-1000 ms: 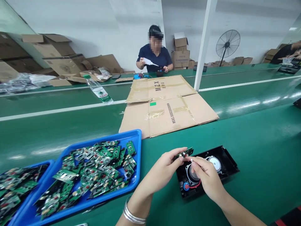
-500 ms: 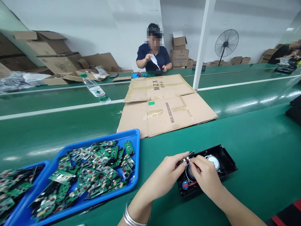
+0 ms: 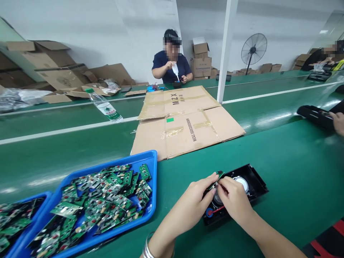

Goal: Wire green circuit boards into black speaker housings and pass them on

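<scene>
My left hand (image 3: 195, 200) grips a small green circuit board (image 3: 219, 175) by its edges, tilted up above the black speaker housing. My right hand (image 3: 236, 199) is pinched at the lower edge of the board, on what looks like a small pale wire plug, mostly hidden by the fingers. Under both hands, the open black housing (image 3: 256, 191) lies on the green bench. A round white speaker back (image 3: 242, 183) shows in it, and a second speaker is partly covered. A red wire (image 3: 217, 210) runs from a blue round part (image 3: 209, 213) toward my right hand.
A blue tray (image 3: 154, 179) heaped with circuit boards stands at left, with another blue tray (image 3: 40, 198) beside it. Flattened cardboard (image 3: 177, 139) lies ahead, near a water bottle (image 3: 106, 107). A co-worker sits opposite; another person's hand (image 3: 339, 123) holds a black housing (image 3: 317, 116) at right.
The board in my left hand has turned so more of its green face shows. At right, another person's hand with a black housing has come into view. The camera view has shifted slightly.
</scene>
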Tool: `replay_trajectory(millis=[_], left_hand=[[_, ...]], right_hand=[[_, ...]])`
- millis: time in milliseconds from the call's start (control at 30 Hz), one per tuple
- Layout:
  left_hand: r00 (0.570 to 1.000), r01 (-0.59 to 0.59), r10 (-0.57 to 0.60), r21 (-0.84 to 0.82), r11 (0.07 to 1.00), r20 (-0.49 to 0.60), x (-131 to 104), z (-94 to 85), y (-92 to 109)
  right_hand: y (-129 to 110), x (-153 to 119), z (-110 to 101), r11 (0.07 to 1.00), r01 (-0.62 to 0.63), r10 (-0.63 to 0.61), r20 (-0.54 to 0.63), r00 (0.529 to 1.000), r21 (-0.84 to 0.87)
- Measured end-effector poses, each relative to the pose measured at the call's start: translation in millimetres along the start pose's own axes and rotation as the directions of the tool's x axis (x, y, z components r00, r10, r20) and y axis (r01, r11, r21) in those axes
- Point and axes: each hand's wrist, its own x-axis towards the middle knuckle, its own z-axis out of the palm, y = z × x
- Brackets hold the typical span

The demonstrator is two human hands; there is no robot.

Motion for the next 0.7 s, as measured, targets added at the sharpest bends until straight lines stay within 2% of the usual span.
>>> replay_trajectory(millis=[133, 300, 533, 700], left_hand=[[1.0, 0.026, -0.025, -0.061, 0.998, 0.011, 0.4, 0.3, -1.4], [0.999, 0.01, -0.002, -0.179, 0.984, 0.043, 1.5, -2.4, -4.2], [0.998, 0.0, 0.01, -0.153, 0.988, 0.065, 1.9, -3.8, -4.0], [0.999, -0.016, 0.024, -0.19, 0.982, 0.037, 2.9, -2.6, 0.9]], right_hand=[[-3.4, 1.2, -3.2, 0.999, 0.023, -0.02, -0.068, 0.998, 0.048], [-5.8, -0.4, -4.2, 0.997, 0.057, -0.051, -0.132, 0.99, 0.045], [-1.9, -2.0, -4.6, 0.995, 0.092, -0.087, -0.153, 0.984, 0.024], [0.8, -0.2, -5.1, 0.99, 0.142, -0.143, -0.198, 0.97, -0.02]])
